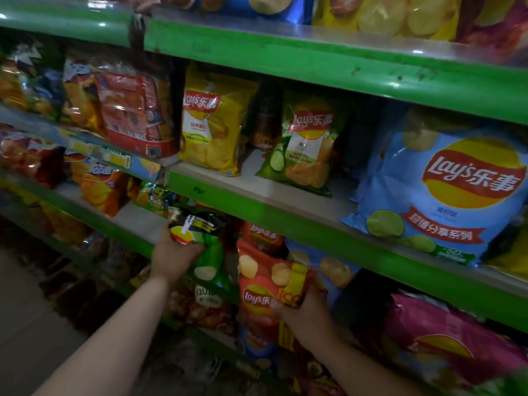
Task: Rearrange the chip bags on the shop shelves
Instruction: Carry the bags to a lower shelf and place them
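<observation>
- Left grip point(171, 254): fingers curled round the upper end of a green-and-black chip bag point(210, 252), held just below the green shelf edge point(285, 221).
- Right grip point(310, 314): pinching the upper right corner of a red chip bag point(263, 281), which stands among other bags on the lower shelf.
- The two held bags are near each other, not touching.
- Shelf above: yellow bag point(211, 124), light-green bag point(305, 144), large blue bag point(445, 190), set apart.
- Pink bag point(457, 338) at lower right.

**Shelf count**

I count two hands: left hand point(171, 255), right hand point(308, 312). Six chip bags read clearly: one green-and-black bag point(211, 252), one red bag point(265, 284), one yellow bag point(213, 121), one cucumber bag point(305, 144), one blue bag point(445, 190), one pink bag point(457, 338).
</observation>
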Available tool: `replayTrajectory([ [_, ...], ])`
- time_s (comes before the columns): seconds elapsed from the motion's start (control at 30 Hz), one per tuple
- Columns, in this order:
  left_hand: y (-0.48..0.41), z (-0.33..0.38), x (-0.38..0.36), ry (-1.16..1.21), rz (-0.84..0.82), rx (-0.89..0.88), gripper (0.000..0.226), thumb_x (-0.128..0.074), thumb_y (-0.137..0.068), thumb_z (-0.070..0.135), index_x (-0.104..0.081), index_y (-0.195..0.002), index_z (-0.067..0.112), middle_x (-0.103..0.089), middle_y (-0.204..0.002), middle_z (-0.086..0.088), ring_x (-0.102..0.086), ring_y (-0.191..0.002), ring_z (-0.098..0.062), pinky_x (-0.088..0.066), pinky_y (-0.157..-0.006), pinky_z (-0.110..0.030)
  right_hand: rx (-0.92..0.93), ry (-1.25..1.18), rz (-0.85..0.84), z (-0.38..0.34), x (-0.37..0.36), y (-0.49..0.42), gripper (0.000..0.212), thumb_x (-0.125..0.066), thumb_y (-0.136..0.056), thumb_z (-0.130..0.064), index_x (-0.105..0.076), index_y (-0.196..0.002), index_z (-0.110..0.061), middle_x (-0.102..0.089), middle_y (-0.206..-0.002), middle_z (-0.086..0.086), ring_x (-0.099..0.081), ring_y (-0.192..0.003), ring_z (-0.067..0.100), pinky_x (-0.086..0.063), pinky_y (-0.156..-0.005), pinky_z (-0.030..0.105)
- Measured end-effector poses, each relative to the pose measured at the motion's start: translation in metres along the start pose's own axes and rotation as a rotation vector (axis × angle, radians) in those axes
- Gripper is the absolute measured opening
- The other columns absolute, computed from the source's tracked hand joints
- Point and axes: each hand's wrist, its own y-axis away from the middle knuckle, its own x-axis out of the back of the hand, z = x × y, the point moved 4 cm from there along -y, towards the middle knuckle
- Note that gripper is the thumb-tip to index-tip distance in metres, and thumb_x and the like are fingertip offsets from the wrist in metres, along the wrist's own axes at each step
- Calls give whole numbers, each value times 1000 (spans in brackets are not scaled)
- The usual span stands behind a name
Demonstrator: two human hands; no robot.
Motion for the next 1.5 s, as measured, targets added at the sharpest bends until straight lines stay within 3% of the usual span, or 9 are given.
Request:
replayTrajectory([
  [0.23,-6,-21,85,-153,170,56,91,-89,-65,19,-39,-142,22,-64,-117,-10,-61,-109,-35,-49,-89,-43,-49,-50,99,-32,-59,-72,80,-80,-78,-27,-37,-145,-14,-52,-143,8,-49,-130,29,-41,-108,45],
  [0.6,7,-35,94,-142,48,50,89,-88,-64,19,-41,-138,27,-64,-105,0,-61,-95,-26,-49,-81,-38,-352,-184,77,-11,-81,-111,63,-74,-84,-18,-46,-141,-15,-53,-141,11,-52,-125,33,-46,-103,51],
  [0.77,20,-5,69,-145,-63,23,77,-88,-56,25,-42,-116,41,-66,-92,16,-63,-84,-9,-49,-70,-32,-442,-277,75,-21,-78,-93,53,-70,-89,-22,-51,-136,-9,-58,-133,16,-58,-117,35,-49,-99,48],
  [0.93,53,17,44,-131,-90,0,79,-88,-59,21,-42,-122,37,-65,-91,16,-65,-86,-17,-47,-74,-33,-252,23,117,-45,-59,-44,35,-51,-97,-30,-57,-127,-14,-67,-118,11,-65,-101,29,-55,-85,38],
  [1.03,77,32,23,-114,-97,-34,81,-89,-63,16,-44,-130,21,-62,-90,14,-63,-86,-21,-45,-75,-30,-109,-289,-204,-58,-58,-13,43,-60,-93,-38,-50,-134,-29,-59,-131,-2,-58,-120,18,-48,-102,38],
  [1.13,97,51,4,-22,-257,-58,66,-88,-65,28,-48,-117,36,-69,-91,9,-67,-83,-7,-49,-66,-19,0,-370,-408,-71,-49,11,75,-71,-76,-58,-39,-142,-39,-55,-136,-15,-53,-126,9,-46,-106,35],
  [1.2,106,68,-6,30,-446,-38,54,-82,-63,45,-53,-107,50,-75,-93,7,-71,-84,-9,-52,-69,-20,80,-306,-372,-78,-32,16,70,-75,-70,-55,-43,-132,-46,-64,-123,-23,-60,-116,-2,-51,-98,27],
  [1.3,107,93,-19,174,-543,66,42,-65,-82,40,-58,-123,34,-73,-114,-7,-68,-96,-27,-51,-89,-42,134,-293,-250,-81,-1,16,66,-86,-66,-41,-49,-121,-43,-68,-108,-30,-65,-101,-6,-56,-86,23],
  [1.5,117,133,-7,208,-583,-45,29,-52,-91,48,-75,-100,34,-78,-91,-8,-74,-76,-28,-58,-56,-35,29,-488,-32,-79,51,16,77,-93,-45,-41,-62,-115,-34,-74,-107,-6,-71,-96,14,-59,-83,36],
])
